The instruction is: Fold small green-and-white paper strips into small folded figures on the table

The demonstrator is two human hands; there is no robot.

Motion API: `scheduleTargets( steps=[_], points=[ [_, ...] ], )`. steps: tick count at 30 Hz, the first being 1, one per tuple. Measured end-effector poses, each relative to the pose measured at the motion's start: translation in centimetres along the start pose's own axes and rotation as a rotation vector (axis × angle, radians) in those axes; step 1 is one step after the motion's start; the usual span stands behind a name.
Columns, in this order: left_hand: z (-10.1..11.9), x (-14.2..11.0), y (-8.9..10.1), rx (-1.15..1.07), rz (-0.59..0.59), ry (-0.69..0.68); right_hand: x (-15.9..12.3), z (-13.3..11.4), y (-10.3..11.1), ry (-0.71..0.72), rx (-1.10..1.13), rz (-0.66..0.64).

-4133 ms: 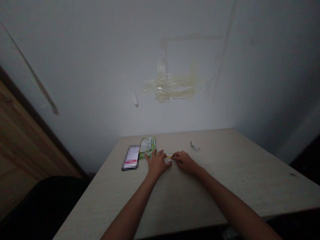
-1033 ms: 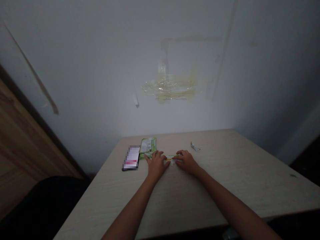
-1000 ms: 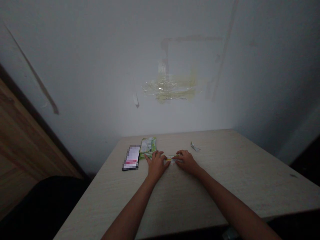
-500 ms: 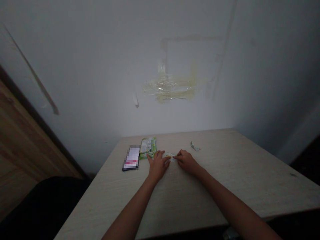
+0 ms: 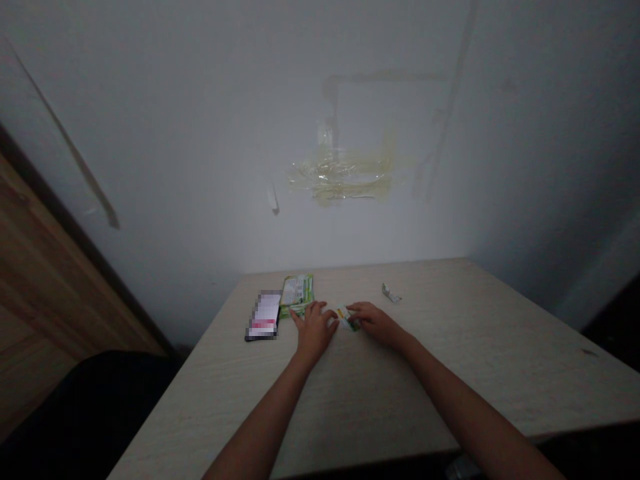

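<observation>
A small piece of printed paper (image 5: pixel 346 316), white with yellow and green, lies on the table between my hands. My left hand (image 5: pixel 314 328) has thumb and forefinger closed at its left edge, the other fingers reaching forward. From the right, my right hand (image 5: pixel 376 323) has its fingers bent onto the paper, gripping its right side. Just beyond my left hand are green-and-white printed packets (image 5: pixel 298 292), partly covered by its fingers. Left of these packets a phone (image 5: pixel 263 317) lies with its lit screen blurred out.
A twisted scrap of printed paper (image 5: pixel 391 293) lies farther back on the right. The pale wooden table (image 5: pixel 450 333) meets a grey wall (image 5: pixel 225 133) marked with old tape (image 5: pixel 345 177). A dark shape (image 5: pixel 90 400) stands beside the table's left edge.
The paper between my hands now shows yellow and green print where it looked mostly white. My right hand's fingers have loosened from a tight pinch and spread across its right side.
</observation>
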State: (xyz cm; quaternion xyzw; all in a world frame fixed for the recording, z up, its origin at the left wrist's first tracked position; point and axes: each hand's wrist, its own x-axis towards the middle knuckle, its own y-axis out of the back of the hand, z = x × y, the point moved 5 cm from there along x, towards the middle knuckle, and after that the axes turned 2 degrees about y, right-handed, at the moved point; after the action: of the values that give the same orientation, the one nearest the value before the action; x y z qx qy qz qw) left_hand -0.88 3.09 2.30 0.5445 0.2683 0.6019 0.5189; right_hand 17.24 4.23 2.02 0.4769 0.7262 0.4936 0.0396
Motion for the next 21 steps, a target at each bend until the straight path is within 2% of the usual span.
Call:
scheduleTargets(
  steps=[6, 10, 14, 21],
  points=[
    [-0.06, -0.06, 0.28, 0.015, 0.017, 0.030, 0.04, -0.35, 0.49, 0.069, -0.007, -0.020],
    [-0.02, -0.09, 0.01, 0.029, -0.013, 0.033, 0.11, -0.43, 0.26, 0.115, 0.007, -0.015],
    [0.08, -0.10, -0.34, 0.052, -0.036, 0.010, 0.00, 0.02, 0.06, 0.134, 0.025, 0.048],
    [0.03, -0.01, -0.45, 0.038, 0.004, -0.024, 0.07, -0.30, -0.28, 0.108, -0.057, 0.013]
  ],
)
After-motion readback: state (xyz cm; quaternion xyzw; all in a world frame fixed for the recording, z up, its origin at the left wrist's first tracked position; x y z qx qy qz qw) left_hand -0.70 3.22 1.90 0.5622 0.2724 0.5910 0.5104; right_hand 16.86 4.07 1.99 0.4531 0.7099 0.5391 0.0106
